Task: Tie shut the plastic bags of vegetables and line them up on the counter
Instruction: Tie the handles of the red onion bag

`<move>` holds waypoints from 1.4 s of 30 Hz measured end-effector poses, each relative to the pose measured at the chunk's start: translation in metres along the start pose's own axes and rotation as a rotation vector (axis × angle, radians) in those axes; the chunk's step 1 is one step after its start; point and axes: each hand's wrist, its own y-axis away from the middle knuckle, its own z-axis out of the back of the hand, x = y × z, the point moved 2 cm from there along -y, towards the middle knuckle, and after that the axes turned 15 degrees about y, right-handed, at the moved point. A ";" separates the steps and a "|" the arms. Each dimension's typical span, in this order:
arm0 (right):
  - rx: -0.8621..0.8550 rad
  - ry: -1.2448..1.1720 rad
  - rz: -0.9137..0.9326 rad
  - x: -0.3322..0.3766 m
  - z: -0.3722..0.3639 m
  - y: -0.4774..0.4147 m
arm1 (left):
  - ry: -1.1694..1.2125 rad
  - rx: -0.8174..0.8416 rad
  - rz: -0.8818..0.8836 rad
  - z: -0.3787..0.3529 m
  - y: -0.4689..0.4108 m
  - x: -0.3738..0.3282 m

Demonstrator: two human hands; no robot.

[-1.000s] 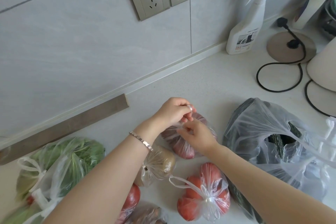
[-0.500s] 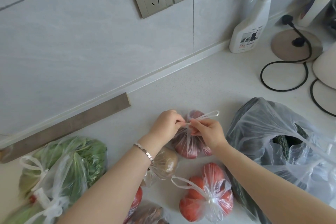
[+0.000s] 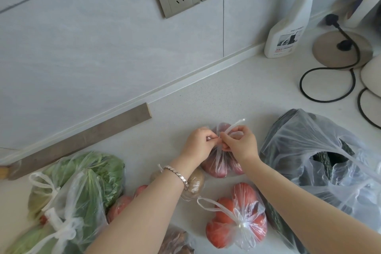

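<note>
Fingers (image 3: 213, 139) of the left hand (image 3: 198, 145) and right hand (image 3: 240, 144) pinch the white handles of a clear plastic bag of reddish vegetables (image 3: 222, 163), wrists bent inward, at six o'clock on the pale speckled worktop (image 3: 206, 97).

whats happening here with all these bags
A person is tying shut a small plastic bag of reddish vegetables on the counter. The left hand and right hand both pinch the bag's handles at its neck, one loop sticking up. A bag of tomatoes nearer the person and bags of greens at the left are already knotted. The big bag of cucumbers at the right is open.
</note>
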 end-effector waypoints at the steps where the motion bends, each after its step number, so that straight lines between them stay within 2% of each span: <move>1: -0.001 0.058 0.033 0.000 0.001 0.001 | 0.055 -0.004 0.053 0.001 -0.001 0.001; 6: 0.160 0.355 0.370 0.005 0.008 0.009 | 0.206 0.002 0.223 0.008 -0.001 0.004; 10: 0.136 0.692 0.709 0.015 0.007 0.012 | 0.254 0.006 0.301 0.011 0.000 0.003; 14: 0.249 0.879 0.766 0.020 0.001 0.009 | 0.219 0.040 0.300 0.016 0.002 0.002; 18: 0.275 0.877 0.720 0.020 0.002 0.004 | 0.199 0.045 0.244 0.017 0.005 0.003; 25: 0.156 0.420 0.374 0.011 0.003 0.009 | 0.155 -0.013 0.062 0.012 0.013 0.009; 28: 0.264 0.178 0.236 0.010 0.004 0.009 | 0.150 -0.065 0.005 0.010 0.015 0.011; 30: 0.357 0.162 0.191 0.009 0.007 0.008 | 0.151 -0.058 0.000 0.007 0.014 0.013; 33: 0.370 0.448 0.392 0.011 0.009 0.010 | 0.204 -0.013 0.064 0.004 0.014 0.013; 38: 0.104 0.885 0.843 0.014 0.002 0.017 | 0.184 -0.012 0.146 0.007 0.014 0.012; 40: -0.038 1.034 0.934 0.013 -0.002 0.020 | 0.071 -0.031 0.140 0.010 0.014 0.009; 42: -0.077 1.172 0.945 0.007 -0.004 0.025 | -0.096 -0.073 0.101 0.012 0.013 0.006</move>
